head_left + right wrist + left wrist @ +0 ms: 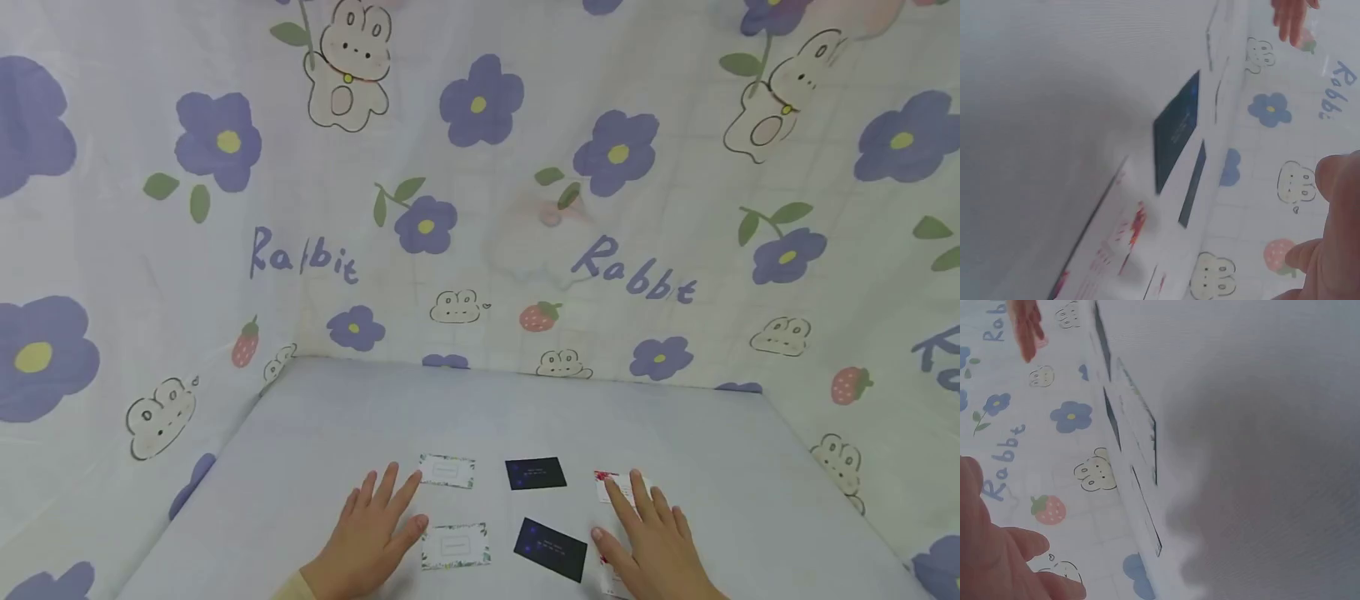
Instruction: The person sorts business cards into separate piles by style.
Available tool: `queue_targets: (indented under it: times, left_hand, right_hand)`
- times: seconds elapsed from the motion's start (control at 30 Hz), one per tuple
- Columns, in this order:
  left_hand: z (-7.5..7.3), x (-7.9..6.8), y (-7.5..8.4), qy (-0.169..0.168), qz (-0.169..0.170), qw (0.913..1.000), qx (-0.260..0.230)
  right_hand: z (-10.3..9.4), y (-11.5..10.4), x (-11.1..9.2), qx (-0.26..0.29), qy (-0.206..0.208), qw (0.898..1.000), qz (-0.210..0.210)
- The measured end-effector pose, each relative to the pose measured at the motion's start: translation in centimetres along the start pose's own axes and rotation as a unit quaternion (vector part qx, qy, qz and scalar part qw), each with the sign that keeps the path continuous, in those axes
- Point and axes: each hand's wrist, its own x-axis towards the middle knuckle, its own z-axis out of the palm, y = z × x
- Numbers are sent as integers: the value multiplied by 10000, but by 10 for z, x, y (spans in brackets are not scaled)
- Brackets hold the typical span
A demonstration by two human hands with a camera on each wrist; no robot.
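Observation:
My left hand [371,533] hovers over the table's left part, fingers spread and holding nothing. Close to it lie two white cards with leafy borders, a far one [447,472] and a near one [455,547]. Two black cards, one far [536,473] and one near and slanted [551,550], occupy the middle. On the right, my right hand [656,542] is likewise spread and holds nothing. It partly covers a far white card with red flowers [602,489] and a near one [612,581]. Both wrist views show the hands raised above the tabletop.
The white table [420,408] carries the cards in two rows. A white curtain [510,192] printed with rabbits, purple flowers and strawberries hangs behind it and along both sides.

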Motion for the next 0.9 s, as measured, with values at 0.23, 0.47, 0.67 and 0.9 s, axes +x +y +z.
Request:
queue_targets:
  times: [0.23,0.47,0.67,0.9]
  left_hand:
    - [-8,6,2,-140,-748,9835,-1639]
    - [-19,15,-5,-809,-1598,9080,-3787]
    - [-20,13,-17,-1575,-1980,8117,-5265]
    - [-16,11,-23,-1790,-2384,7573,-5810]
  right_hand:
    - [-10,-22,12,2010,-338,9784,-350]
    - [-13,-39,31,4418,-1744,8799,158]
    - [3,-43,41,5990,-3186,7334,423]
    - [28,-54,46,6463,-3325,6817,836]
